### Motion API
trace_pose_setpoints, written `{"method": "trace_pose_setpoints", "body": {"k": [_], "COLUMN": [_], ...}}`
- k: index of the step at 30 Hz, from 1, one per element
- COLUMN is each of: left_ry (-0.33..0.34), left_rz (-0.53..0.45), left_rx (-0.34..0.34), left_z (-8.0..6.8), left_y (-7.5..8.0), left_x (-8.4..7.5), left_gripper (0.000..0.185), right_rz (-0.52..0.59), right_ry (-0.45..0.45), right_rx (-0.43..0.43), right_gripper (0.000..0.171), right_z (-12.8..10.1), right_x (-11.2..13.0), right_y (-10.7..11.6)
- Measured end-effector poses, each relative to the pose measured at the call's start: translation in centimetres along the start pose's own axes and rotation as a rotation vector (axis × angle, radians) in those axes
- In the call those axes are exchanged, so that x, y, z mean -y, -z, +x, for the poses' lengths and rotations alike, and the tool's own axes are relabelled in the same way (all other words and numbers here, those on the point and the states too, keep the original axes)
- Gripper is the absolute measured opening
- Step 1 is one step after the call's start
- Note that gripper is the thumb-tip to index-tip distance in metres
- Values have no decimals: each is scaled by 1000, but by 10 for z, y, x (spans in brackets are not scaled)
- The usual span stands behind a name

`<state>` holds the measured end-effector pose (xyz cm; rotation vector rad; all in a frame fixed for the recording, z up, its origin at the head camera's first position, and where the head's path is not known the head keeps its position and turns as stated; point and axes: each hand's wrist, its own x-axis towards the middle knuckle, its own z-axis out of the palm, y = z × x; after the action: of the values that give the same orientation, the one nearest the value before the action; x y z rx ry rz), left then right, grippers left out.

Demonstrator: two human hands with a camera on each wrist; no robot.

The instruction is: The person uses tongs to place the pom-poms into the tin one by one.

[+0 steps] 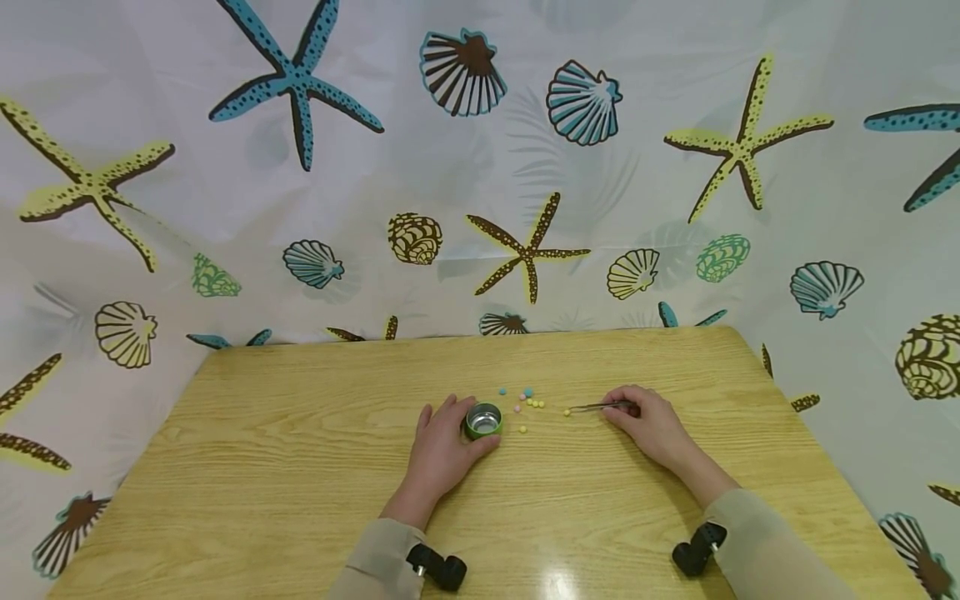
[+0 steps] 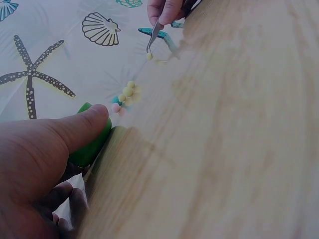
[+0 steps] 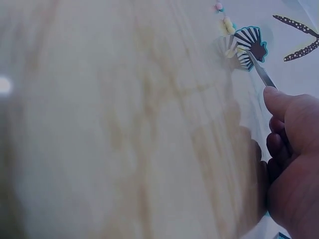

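My left hand (image 1: 444,454) holds a small round green tin (image 1: 483,421) with a silvery inside, thumb on the near side and fingers on the far side. My right hand (image 1: 651,423) pinches a pair of metal tweezers (image 1: 600,406) pointing left. At the tweezers' tips is a small yellow bead (image 1: 567,413). Between the hands lie several small beads: yellow beads (image 1: 536,403), a pink bead (image 1: 517,409) and a blue bead (image 1: 528,392). In the left wrist view, the thumb presses the side of the green tin (image 2: 93,144).
The wooden table (image 1: 285,450) meets a white cloth (image 1: 360,183) printed with starfish and shells at its back and sides. A black wrist camera (image 1: 437,567) sits on the left sleeve, another black camera (image 1: 699,550) on the right.
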<state>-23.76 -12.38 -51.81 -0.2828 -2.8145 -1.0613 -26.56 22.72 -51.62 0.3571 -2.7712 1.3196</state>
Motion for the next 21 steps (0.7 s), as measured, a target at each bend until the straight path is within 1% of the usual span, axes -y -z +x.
{"method": "trace_pose_setpoints", "body": {"k": [11,15,21], "left_ry": [4,3,1], "left_rz": [1,4,0], "left_rx": [3,2,2], "left_z": [-1,-2,-3], "left_y": [0,1,1], "left_x": [0,0,0], "left_gripper": [71,70,69], "right_rz": [38,48,58], "right_ry": [-35,-44,-29], "right_rx": [-24,-30,-30], "right_gripper": [20,21,21], "right_z": [-1,1,4], "right_x": [9,15,26], "right_y": [0,-1,-4]}}
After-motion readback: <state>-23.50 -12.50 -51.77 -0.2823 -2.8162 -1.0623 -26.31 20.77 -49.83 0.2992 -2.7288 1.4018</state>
